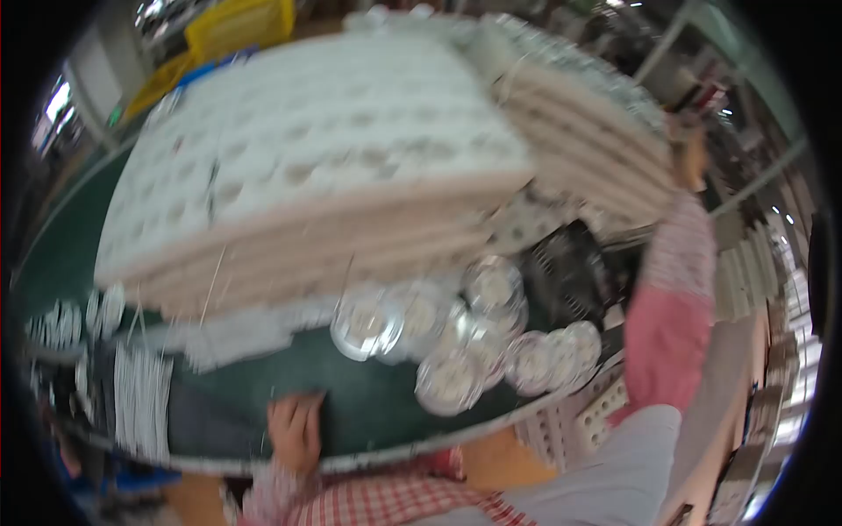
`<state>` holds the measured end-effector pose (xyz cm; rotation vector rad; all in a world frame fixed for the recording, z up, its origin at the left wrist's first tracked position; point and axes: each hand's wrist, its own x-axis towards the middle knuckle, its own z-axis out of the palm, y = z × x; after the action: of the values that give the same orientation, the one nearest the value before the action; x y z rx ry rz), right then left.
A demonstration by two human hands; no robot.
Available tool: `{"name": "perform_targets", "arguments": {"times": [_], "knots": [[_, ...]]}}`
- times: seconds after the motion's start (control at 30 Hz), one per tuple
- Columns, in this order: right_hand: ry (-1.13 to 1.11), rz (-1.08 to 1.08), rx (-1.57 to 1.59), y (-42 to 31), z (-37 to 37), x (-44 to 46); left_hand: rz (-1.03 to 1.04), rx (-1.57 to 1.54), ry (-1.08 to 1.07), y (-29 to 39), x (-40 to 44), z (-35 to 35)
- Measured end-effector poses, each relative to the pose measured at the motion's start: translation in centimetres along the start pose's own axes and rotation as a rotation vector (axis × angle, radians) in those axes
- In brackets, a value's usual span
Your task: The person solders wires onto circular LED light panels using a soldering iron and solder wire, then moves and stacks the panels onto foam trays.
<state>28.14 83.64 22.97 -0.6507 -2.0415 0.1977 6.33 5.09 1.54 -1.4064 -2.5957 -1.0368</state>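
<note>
My left hand (296, 430) rests at the near edge of the green table (351, 430), its fingers lying on the surface with nothing visible in them. Far to the right, my right arm stretches past the tall stack of foam trays, and my right hand (690, 158) is beside its far end. That hand is smeared, so its fingers and anything in them cannot be made out. Several clear round discs with white centres (449, 379) lie between my arms. Behind them is a large stack of white foam sheets with holes (333, 114).
A bundle of white cords (142, 399) lies at the left. A black ribbed piece (568, 273) sits right of the discs. The second foam stack (596, 131) carries shiny items on top. Yellow bins (239, 28) stand at the back, and a metal frame (759, 180) rises at the right.
</note>
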Motion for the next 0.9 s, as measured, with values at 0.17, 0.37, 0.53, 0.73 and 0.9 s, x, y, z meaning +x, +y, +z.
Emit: {"name": "perform_targets", "arguments": {"times": [0.17,0.37,0.53,0.73,0.9], "knots": [[0.009,-0.123,-0.384,-19.2,-11.2,-11.3,0.256,-0.008,-0.011,0.0,7.4,1.9],[-0.002,0.134,-0.529,-32.0,-19.8,-27.6,0.566,0.41,-0.156,-2.3,11.3,5.2],[-0.132,0.208,-0.466,-41.1,-15.2,-39.4,0.688,0.396,-0.052,-2.3,10.5,3.2],[-0.434,0.156,-0.027,-44.9,-2.7,-48.7,0.756,0.379,-0.221,-3.5,3.1,-1.5],[-0.616,0.005,0.229,-52.0,6.1,-48.7,0.573,0.233,-0.347,0.0,-1.6,-3.1]]}}
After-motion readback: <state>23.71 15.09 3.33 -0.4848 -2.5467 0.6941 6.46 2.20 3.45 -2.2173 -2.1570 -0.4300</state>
